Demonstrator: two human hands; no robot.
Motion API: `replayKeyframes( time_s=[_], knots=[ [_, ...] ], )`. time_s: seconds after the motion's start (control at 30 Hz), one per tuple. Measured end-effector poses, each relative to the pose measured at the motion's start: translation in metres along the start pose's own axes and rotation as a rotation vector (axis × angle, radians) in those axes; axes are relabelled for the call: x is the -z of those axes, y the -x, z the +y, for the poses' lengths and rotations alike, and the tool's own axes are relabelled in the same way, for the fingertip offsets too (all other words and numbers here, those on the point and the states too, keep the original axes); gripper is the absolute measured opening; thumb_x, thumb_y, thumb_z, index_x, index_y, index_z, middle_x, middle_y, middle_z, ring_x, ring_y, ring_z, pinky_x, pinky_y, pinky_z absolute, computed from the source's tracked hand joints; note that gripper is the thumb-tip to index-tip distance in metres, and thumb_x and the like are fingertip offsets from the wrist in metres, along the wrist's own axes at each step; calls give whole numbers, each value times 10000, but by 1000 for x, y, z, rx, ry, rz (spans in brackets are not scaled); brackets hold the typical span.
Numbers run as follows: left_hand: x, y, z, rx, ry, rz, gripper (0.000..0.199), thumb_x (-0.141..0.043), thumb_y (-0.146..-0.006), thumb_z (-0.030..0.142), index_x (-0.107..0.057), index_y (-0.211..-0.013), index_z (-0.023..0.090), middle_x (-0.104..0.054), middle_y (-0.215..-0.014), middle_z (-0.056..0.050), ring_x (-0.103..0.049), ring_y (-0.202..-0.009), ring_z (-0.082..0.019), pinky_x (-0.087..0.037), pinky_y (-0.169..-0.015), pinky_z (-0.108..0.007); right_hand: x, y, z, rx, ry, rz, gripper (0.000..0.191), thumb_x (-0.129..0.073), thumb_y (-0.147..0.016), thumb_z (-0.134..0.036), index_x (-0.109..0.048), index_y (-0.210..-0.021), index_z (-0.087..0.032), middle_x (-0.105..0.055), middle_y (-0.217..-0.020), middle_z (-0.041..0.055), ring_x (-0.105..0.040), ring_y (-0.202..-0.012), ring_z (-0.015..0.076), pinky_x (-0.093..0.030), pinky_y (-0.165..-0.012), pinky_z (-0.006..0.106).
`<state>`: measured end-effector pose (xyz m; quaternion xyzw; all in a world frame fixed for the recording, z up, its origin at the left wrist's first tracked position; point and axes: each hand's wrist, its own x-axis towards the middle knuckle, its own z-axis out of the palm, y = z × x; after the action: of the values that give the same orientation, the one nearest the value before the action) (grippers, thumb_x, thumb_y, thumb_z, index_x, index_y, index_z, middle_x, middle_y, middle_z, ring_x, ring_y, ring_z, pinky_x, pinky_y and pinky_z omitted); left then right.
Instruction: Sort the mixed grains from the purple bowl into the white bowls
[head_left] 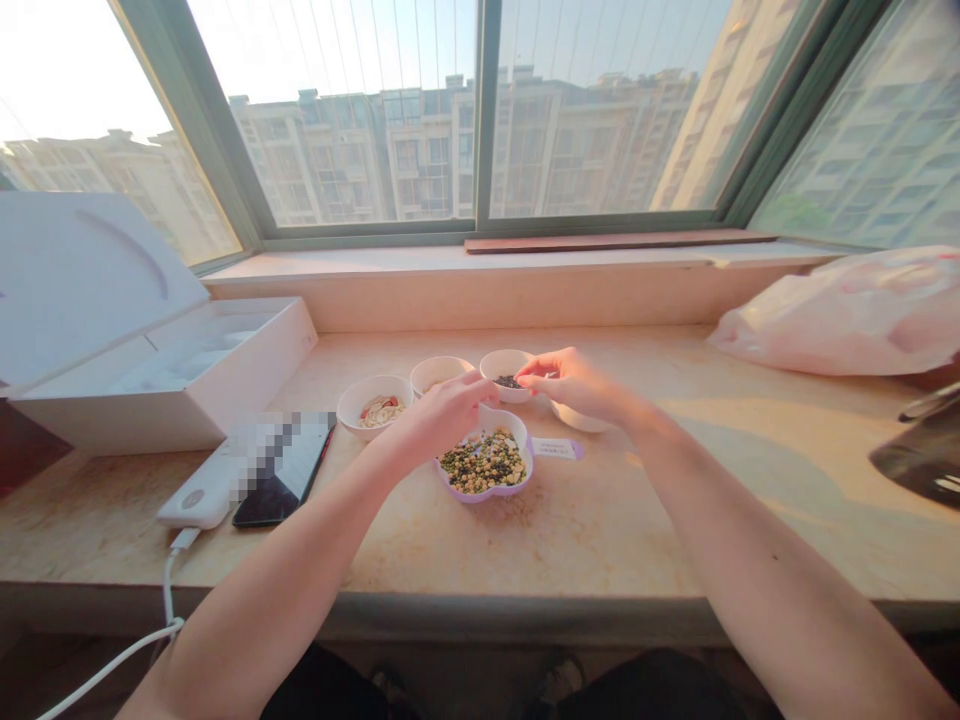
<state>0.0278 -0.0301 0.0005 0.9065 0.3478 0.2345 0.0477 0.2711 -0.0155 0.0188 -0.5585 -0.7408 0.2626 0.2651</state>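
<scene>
A purple-rimmed, scalloped bowl (486, 470) with a handle holds mixed yellow, green and black beans or seeds. Over its far left edge hovers my left hand (452, 408), fingers bent and pressed together; whatever they pinch is too small to make out. My right hand (574, 382) reaches to a white bowl (506, 360) of dark beans, its thumb and fingertips drawn together at the right rim. Any bean between them cannot be told. Partly under the right hand sits another white bowl (581, 418). A white bowl (441, 368) and one with pale and reddish pieces (375, 405) stand further left.
On the left lie a black phone (281, 490) and a white power bank (199, 495) with a cable (169, 590), before an open white box (187, 390). A plastic bag (847, 310) and a dark object (919, 455) are at the right. Windows rise behind the ledge.
</scene>
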Motion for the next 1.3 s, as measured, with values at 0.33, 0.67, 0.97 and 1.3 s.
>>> replayKeyframes(
  time_s=[0.33, 0.67, 0.97, 1.3],
  knots=[
    [-11, -8, -10, -72, 131, 303, 172, -633, -906, 48, -672, -994, 190, -697, -951, -12, -660, -836, -116, -525, -765, -247, -41, 5, -22, -2, -660, -241, 474, -843, -733, -622, -768, -865, -174, -692, -799, 51, -594, -652, 123, -490, -589, 256],
    [-6, -6, -5, -101, 85, 236, 97, -613, -992, 156, -688, -1023, 208, -705, -994, -18, -660, -908, -122, -523, -828, -264, -42, 1, -12, -96, -819, -371, 421, -903, -712, -512, -744, -888, -164, -637, -803, 14, -535, -689, 97, -476, -648, 228],
    [-4, -2, -2, 137, -114, -116, 270, -503, -919, 14, -712, -1036, 139, -737, -1004, -103, -705, -903, -204, -542, -797, -315, -33, 0, -15, 16, -127, 147, 287, -600, -958, -444, -703, -891, -184, -703, -783, 38, -592, -680, 151, -454, -645, 274],
    [-19, 3, 3, 82, -216, -369, 307, -450, -912, 1, -724, -879, 135, -766, -1007, -101, -732, -903, -209, -551, -794, -290, -31, -13, 0, -20, 343, 320, 192, -589, -923, -201, -778, -956, -186, -804, -1056, 101, -710, -962, 237, -482, -833, 303]
  ],
)
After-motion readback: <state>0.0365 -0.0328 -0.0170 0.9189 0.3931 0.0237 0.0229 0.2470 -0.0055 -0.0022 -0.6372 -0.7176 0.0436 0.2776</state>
